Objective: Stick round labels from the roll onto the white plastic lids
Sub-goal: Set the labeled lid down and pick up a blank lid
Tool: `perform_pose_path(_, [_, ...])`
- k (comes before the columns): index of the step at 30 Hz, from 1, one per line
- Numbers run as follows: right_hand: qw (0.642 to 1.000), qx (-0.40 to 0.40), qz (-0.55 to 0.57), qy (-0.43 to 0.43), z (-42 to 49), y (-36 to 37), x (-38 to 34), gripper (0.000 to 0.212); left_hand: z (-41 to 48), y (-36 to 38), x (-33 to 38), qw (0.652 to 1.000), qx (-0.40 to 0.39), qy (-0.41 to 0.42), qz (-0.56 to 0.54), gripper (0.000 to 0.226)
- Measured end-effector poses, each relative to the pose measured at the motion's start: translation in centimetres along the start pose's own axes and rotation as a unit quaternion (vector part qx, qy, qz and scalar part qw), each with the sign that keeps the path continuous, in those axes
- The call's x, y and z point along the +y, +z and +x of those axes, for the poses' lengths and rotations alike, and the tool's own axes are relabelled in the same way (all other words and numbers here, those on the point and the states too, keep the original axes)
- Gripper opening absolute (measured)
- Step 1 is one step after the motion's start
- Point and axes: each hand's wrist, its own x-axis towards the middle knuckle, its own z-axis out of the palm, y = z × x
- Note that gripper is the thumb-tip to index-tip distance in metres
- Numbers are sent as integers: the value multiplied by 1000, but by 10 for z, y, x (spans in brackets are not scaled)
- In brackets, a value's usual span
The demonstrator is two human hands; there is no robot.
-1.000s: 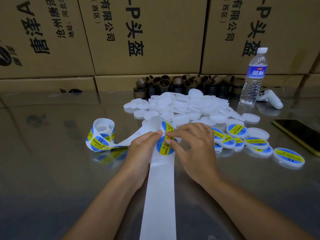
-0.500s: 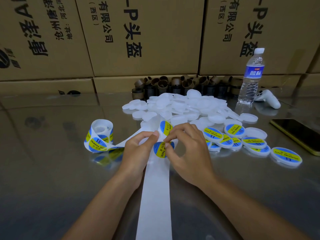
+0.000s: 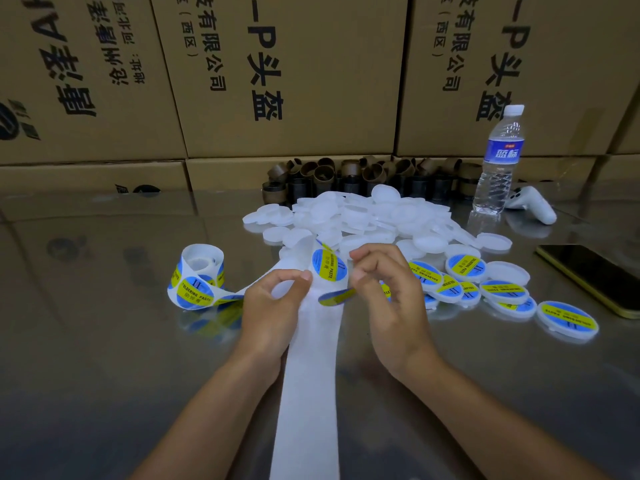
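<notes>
A roll of blue-and-yellow round labels point(image 3: 196, 280) lies left of centre, and its white backing strip point(image 3: 308, 375) runs toward me. My left hand point(image 3: 273, 306) pinches the strip near a label still stuck on it point(image 3: 328, 264). My right hand point(image 3: 388, 292) pinches a peeled label point(image 3: 334, 296), which hangs almost edge-on just off the strip. A heap of plain white lids point(image 3: 363, 216) sits behind my hands. Several labelled lids point(image 3: 505, 292) lie to the right.
Stacked cardboard boxes point(image 3: 277, 81) wall off the back, with brown tape cores point(image 3: 346, 174) in front. A water bottle point(image 3: 498, 164), a white controller point(image 3: 533, 204) and a phone point(image 3: 595, 275) lie at the right on the shiny table point(image 3: 104, 341).
My right hand has peeled the round label off the backing strip and drawn it slightly right; it now hangs edge-on. My left hand keeps hold of the strip.
</notes>
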Motion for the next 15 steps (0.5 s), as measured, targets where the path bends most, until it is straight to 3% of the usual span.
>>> perform_pose_path(4, [999,-1,-18,-29,0,0,1,14,0,0,-2,1000,-5,20,14,7])
perform_pose_path(9, [986,-156,-41,52,-4,0,11,51,-2,0,0,999,-10,42,21,5])
perform_pose_path(15, [967,-226,-33,114,-6,2,22,63,0,-1,6,998,51,37,-31,7])
